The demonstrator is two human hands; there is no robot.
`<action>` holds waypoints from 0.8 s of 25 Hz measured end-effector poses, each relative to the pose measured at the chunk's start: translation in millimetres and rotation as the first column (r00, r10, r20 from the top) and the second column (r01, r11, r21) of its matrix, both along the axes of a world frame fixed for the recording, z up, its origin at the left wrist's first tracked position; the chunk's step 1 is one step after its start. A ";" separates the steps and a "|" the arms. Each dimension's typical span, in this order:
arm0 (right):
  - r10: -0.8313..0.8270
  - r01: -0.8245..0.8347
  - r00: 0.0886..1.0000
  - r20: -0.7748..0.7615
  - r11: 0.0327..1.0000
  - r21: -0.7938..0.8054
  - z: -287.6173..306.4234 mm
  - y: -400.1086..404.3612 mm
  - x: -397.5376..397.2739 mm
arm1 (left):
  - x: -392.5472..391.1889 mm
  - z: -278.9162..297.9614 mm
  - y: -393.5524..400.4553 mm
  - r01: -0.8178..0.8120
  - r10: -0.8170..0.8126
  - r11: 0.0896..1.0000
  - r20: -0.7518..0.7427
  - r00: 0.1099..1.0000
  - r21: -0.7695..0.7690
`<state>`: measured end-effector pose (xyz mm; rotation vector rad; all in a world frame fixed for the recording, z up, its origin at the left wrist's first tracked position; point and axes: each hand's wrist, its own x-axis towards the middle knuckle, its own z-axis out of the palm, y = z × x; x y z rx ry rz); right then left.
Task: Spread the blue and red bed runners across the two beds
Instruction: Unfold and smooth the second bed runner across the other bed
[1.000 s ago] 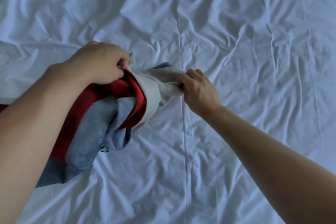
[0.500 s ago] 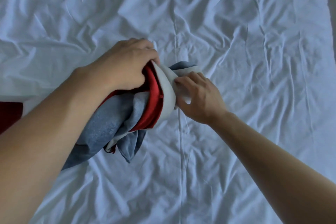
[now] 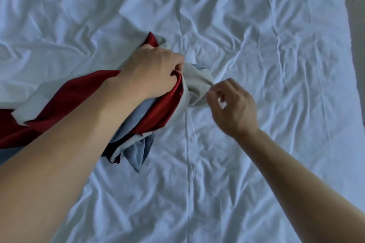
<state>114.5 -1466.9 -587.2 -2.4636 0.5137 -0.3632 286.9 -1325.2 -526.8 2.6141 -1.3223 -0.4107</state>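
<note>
Nearest the camera, two bare forearms are extended over a wrinkled white sheet (image 3: 256, 45). The left hand (image 3: 152, 73) is clenched around the bunched bed runner (image 3: 156, 112), whose red, blue and pale grey layers are gathered into a thick wad beneath the knuckles; the rest of the runner is trailed off toward the left edge of the view, partly hidden under the left forearm. The right hand (image 3: 233, 104) is held just beside the wad, its fingers (image 3: 212, 94) curled loosely at the pale grey fold that juts out to the right; whether that fold is actually pinched or only touched cannot be told. Beyond the hands, a straight seam (image 3: 187, 163) is seen running down the sheet, and the bed's far edge is visible at the upper right. The step in hand is judged to be the finding of a free end, with the runner not yet spread. For the next move, a firm pinch on the grey fold would be needed, then the hands would have to be drawn well apart so that the layers are released across the bed.
</note>
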 end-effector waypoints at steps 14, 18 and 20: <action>-0.241 0.371 0.880 -0.410 0.886 0.276 0.1 28.6 -37.6 | -45.7 -11.0 -13.4 -0.006 0.003 0.999 -0.080 0.997 -0.039; -0.249 0.371 0.895 -0.369 0.877 0.307 0.2 25.4 -36.8 | -82.4 -10.4 -26.3 0.099 -0.104 0.985 -0.027 0.994 -0.138; -0.288 0.400 0.894 -0.343 0.857 0.325 2.7 18.0 -28.2 | -98.4 -11.1 -20.3 0.114 -0.111 0.987 0.035 0.993 -0.110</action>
